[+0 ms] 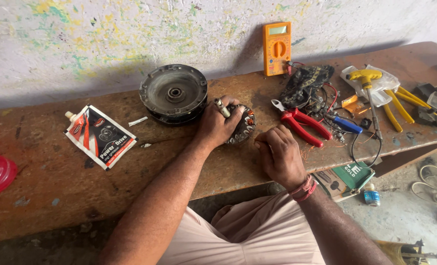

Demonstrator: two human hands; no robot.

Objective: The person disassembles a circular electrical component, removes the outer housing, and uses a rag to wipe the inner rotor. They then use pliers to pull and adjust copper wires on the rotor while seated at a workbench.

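Stator (242, 128), a round wound-coil assembly with a metal shaft standing up from it, lies on the brown counter (56, 172) just in front of the grey drum-shaped motor housing (174, 93) and close beside it; whether the two touch cannot be told.

Head view, hands. Left hand (217, 125) rests over the stator, fingers (233, 109) curled and clamped on its left side and top, next to the shaft. Right hand (279, 154) lies on the counter near the stator, to its right, fingers drawn together into a loose fist; whether it pinches anything, such as a strand of wire, cannot be told.

Head view, surroundings. Red-handled pliers (301, 122) lie just right of the stator, jaws towards the wall. Beyond them sit a tangle of wires (309, 86), a blue-handled tool (347, 124), a yellow T-handle driver (367, 81) and yellow-handled pliers (397, 105). An orange multimeter (277, 47) leans against the paint-flecked wall. A grease pouch (100, 136) lies well apart on the left.

Progress, as a judgement. The stator is out of the housing, so disassembly appears done. Loose copper strands (307, 153) on the counter by the right hand suggest work on the windings is under way. The housing sits open, so reassembly appears not yet done.
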